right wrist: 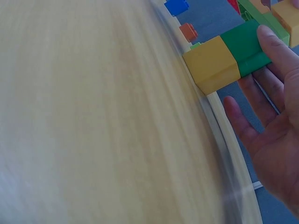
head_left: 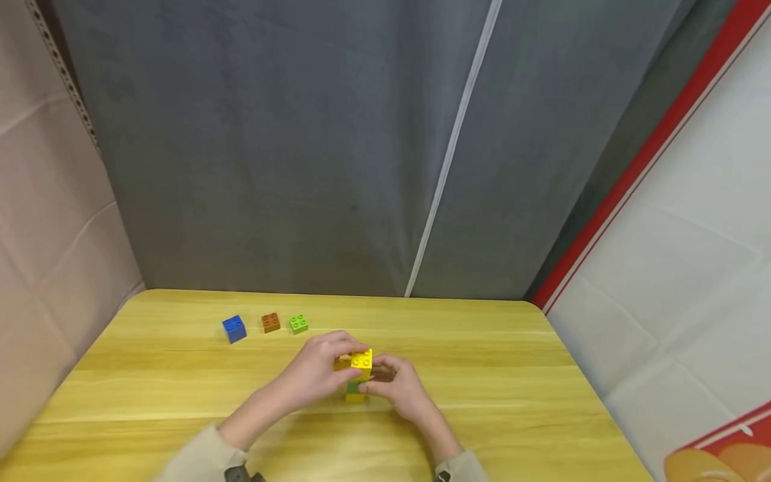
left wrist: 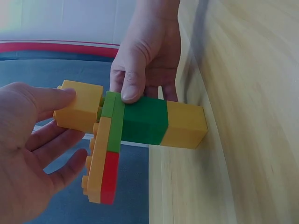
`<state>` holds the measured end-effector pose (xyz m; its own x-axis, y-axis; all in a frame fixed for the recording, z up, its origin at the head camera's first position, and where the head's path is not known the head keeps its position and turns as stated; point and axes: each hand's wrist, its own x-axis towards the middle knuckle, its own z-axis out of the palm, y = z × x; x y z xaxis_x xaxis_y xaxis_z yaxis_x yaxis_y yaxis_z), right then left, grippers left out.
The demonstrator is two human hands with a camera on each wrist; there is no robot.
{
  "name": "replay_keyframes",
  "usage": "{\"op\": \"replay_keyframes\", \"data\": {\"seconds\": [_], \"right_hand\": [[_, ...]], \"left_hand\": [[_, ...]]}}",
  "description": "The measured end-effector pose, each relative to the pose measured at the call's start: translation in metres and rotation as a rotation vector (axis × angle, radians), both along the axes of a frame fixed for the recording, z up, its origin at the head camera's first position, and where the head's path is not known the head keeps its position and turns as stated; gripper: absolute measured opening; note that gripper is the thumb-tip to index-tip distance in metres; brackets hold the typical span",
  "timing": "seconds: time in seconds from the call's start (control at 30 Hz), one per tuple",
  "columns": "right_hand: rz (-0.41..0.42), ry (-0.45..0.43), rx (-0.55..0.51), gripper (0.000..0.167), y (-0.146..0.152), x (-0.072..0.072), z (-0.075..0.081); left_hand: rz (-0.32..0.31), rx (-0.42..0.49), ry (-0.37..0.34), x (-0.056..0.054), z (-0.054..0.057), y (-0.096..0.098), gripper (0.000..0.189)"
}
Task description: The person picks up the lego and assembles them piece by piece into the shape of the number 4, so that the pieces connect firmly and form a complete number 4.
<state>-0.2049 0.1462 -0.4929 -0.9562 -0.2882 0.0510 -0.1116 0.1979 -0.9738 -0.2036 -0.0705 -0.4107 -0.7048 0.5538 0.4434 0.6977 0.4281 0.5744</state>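
A stack of toy building bricks stands on the wooden table, held from both sides. Its base is a yellow brick [left wrist: 186, 125], with a dark green brick [left wrist: 145, 120] above. Over that lie thin light green bricks [left wrist: 114, 126], and a red brick [left wrist: 110, 177] and a flat orange-yellow brick [left wrist: 99, 161] jut out sideways. My left hand [head_left: 316, 368] pinches the top yellow brick [left wrist: 80, 106] between thumb and fingers; a slim gap with green studs shows beneath it. My right hand [head_left: 403, 389] grips the stack around the dark green brick, thumb on its near side.
Behind the hands on the table [head_left: 512, 375] lie a blue brick [head_left: 234, 329], a brown brick [head_left: 271, 323] and a small light green brick [head_left: 298, 325]. A grey curtain [head_left: 271, 147] hangs behind the far edge. Pale panels flank both sides.
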Motion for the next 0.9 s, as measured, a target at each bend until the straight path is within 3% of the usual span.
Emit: {"op": "replay_keyframes", "data": {"seconds": [0.17, 0.9], "right_hand": [[-0.007, 0.013, 0.014, 0.035, -0.0008, -0.0007, 0.0002], [-0.017, -0.004, 0.009, 0.034, -0.0026, 0.0004, 0.0043]], "left_hand": [[0.003, -0.019, 0.017, -0.0038, 0.0004, 0.0004, 0.033], [0.033, -0.019, -0.045, -0.0079, 0.0027, -0.0023, 0.031]]}}
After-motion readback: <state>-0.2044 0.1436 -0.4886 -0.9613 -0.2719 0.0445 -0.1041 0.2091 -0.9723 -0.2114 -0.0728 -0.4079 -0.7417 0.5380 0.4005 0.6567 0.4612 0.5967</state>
